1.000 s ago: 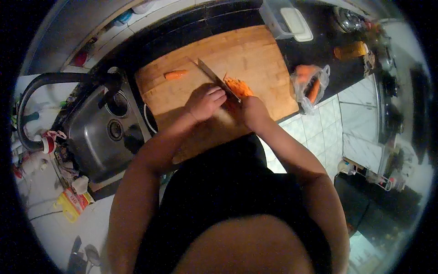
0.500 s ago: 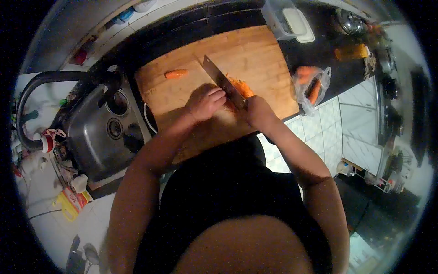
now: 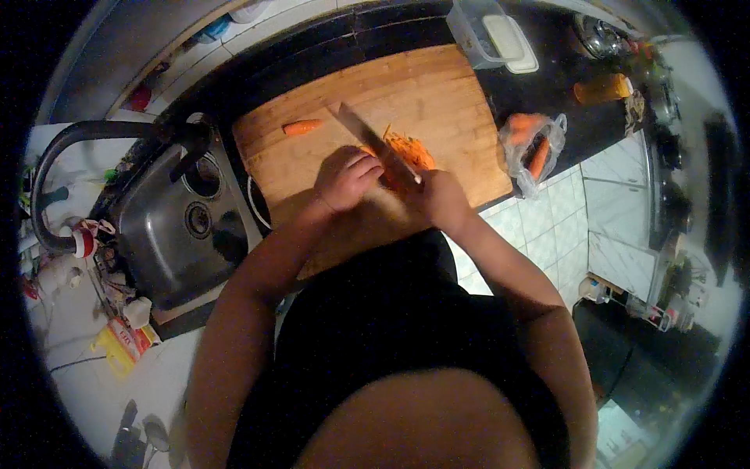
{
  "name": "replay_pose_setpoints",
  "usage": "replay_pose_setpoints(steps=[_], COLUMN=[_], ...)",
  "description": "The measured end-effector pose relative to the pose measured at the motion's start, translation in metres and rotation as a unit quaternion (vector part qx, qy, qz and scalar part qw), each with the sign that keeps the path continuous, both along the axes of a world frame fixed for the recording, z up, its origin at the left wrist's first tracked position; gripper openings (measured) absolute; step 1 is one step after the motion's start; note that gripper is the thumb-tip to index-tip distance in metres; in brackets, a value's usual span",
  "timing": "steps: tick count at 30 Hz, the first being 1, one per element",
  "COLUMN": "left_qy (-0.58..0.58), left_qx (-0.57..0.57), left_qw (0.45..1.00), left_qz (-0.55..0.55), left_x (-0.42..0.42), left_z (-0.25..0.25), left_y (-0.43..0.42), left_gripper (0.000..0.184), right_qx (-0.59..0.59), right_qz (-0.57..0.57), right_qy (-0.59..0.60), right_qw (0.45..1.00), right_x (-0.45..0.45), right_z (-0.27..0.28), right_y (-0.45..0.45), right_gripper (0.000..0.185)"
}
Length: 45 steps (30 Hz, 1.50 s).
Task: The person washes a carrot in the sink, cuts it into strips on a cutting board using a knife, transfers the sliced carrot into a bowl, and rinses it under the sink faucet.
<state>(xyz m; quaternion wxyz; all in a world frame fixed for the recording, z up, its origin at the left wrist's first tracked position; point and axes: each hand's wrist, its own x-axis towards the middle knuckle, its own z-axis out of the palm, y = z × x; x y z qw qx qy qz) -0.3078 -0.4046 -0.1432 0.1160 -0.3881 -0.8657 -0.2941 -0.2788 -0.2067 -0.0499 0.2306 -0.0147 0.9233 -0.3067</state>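
My right hand (image 3: 444, 202) is closed around the handle of a cleaver (image 3: 375, 141), whose broad blade points to the upper left over the wooden cutting board (image 3: 312, 98). Along the blade's left side, my left hand (image 3: 350, 181) bends its fingers down on carrot, mostly hidden under them, with a little orange showing at the fingertips. Thin carrot shreds (image 3: 412, 150) lie in a pile against the blade's right side. Apart from both hands, a peeled carrot piece (image 3: 301, 127) rests on the left part of the board.
Left of the board is a steel sink (image 3: 168, 234) with a black faucet (image 3: 94, 129). A plastic bag of carrots (image 3: 537, 152) sits beyond the board's right edge. At the back right stand a clear plastic container (image 3: 475, 39), a white lid (image 3: 512, 43) and an amber jar (image 3: 601, 89).
The cleaver's tip has swung slightly left and down, and its blade looks more edge-on. More of the shred pile shows beside it. My left hand has shifted a little left.
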Motion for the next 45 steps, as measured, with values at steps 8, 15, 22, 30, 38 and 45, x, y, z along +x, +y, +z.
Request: replay_pose_setpoints(steps=[8, 15, 22, 30, 38, 45], left_qy=[0.072, 0.09, 0.048, 0.054, 0.017, 0.041], left_qx=[0.013, -0.005, -0.012, 0.004, 0.004, 0.054], left_qw=[0.997, 0.995, 0.998, 0.997, 0.998, 0.996], left_qz=[-0.027, -0.034, -0.044, -0.059, -0.059, -0.061], left_x=[-0.004, -0.006, -0.002, -0.005, -0.002, -0.007], left_z=[-0.006, -0.004, -0.014, -0.023, -0.002, -0.006], left_y=[0.001, -0.001, -0.001, 0.0, -0.002, 0.002], left_gripper=[0.015, 0.015, 0.019, 0.018, 0.016, 0.01], right_qx=[0.085, 0.063, 0.076, 0.026, -0.005, -0.12], right_qz=[0.039, 0.03, 0.07, 0.024, 0.023, -0.04], right_qy=[0.008, -0.008, -0.01, -0.062, -0.049, 0.043], right_qw=[0.996, 0.998, 0.995, 0.997, 0.999, 0.991], right_x=[0.002, -0.017, -0.013, -0.009, -0.007, -0.02], right_z=[-0.021, -0.011, -0.015, -0.03, 0.005, -0.009], right_y=[-0.007, -0.02, -0.013, -0.003, -0.001, -0.017], right_gripper=[0.023, 0.019, 0.028, 0.021, 0.026, 0.042])
